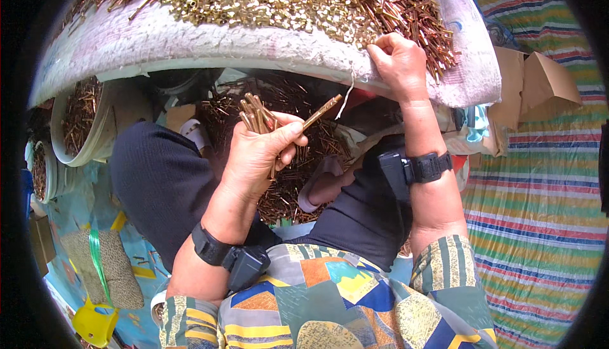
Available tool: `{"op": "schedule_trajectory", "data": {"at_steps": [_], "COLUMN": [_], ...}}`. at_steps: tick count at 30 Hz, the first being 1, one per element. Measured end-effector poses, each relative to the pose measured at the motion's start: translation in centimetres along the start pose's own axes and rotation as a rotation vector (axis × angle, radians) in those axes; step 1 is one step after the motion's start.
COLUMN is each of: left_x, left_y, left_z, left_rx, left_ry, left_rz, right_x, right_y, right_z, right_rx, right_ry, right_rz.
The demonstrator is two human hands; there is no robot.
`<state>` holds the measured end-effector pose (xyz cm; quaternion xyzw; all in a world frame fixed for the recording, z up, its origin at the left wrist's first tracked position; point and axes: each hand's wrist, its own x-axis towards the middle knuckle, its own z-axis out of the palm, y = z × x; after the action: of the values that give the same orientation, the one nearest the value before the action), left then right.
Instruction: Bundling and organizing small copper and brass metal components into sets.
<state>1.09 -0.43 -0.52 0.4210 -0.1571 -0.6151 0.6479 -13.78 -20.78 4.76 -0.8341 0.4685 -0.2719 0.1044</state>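
My left hand (257, 159) is closed round a bundle of thin copper-coloured tubes (255, 113), held above my lap. Between its thumb and fingers a single tube (323, 111) sticks out toward the right. My right hand (403, 64) reaches to the front edge of the cloth-covered work surface (190, 48), thumb and fingers pinched together. Whatever lies between its fingertips is too small or hidden to make out. Just beside them is a heap of small shiny golden pieces (254, 3). More loose copper-coloured tubes (412, 10) are piled around that heap.
Many more tubes (292, 200) lie below, between my legs. White buckets, one holding tubes (82, 117), stand at the left. A string (346, 95) hangs from the surface's edge. At the right are a cardboard box (545, 79) and a striped sheet (539, 190).
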Motion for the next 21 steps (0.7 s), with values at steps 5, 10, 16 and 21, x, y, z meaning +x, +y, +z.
{"op": "schedule_trajectory", "data": {"at_steps": [5,10,16,21], "left_x": [0.1,-0.1,0.0,0.0], "left_y": [-0.2,-0.1,-0.2,-0.4], "left_z": [-0.2,0.0,0.3,0.5], "left_rx": [-0.031,-0.017,0.012,0.030], "left_ry": [-0.013,-0.041,-0.055,-0.057], "left_rz": [0.001,-0.001,-0.003,-0.010], "right_x": [1.4,1.0,-4.7,-7.1], "right_y": [-0.6,-0.7,-2.9,-4.5], "right_z": [-0.4,-1.1,-3.0,-2.8], "right_rx": [-0.302,-0.181,0.877,1.004], "right_ry": [-0.189,-0.117,-0.440,-0.471], "right_rz": [-0.078,-0.177,0.130,0.112]}}
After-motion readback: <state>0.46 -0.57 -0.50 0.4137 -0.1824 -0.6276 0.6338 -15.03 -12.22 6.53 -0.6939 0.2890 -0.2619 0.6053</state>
